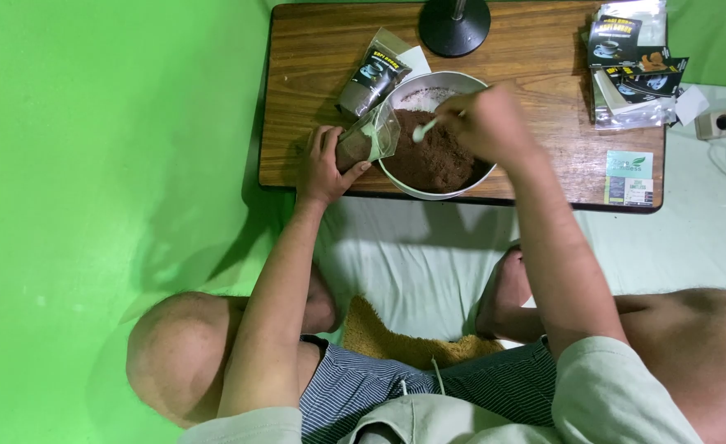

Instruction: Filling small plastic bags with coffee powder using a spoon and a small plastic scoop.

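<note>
A metal bowl (471, 86) of brown powder (433, 156) stands on the low wooden table (544, 74). My right hand (486, 123) hovers over the bowl and grips a small pale green spoon (425, 128), its tip above the powder. My left hand (322, 168) holds a clear plastic pouch (369, 138), partly filled with brown powder, tilted with its mouth against the bowl's left rim.
A dark filled packet (373, 80) lies behind the pouch. A black round lamp base (454, 25) stands at the table's far edge. Several dark packets (634, 66) are stacked at the right, a white and green label (628, 177) near the front corner. A power strip (725, 123) lies on the floor.
</note>
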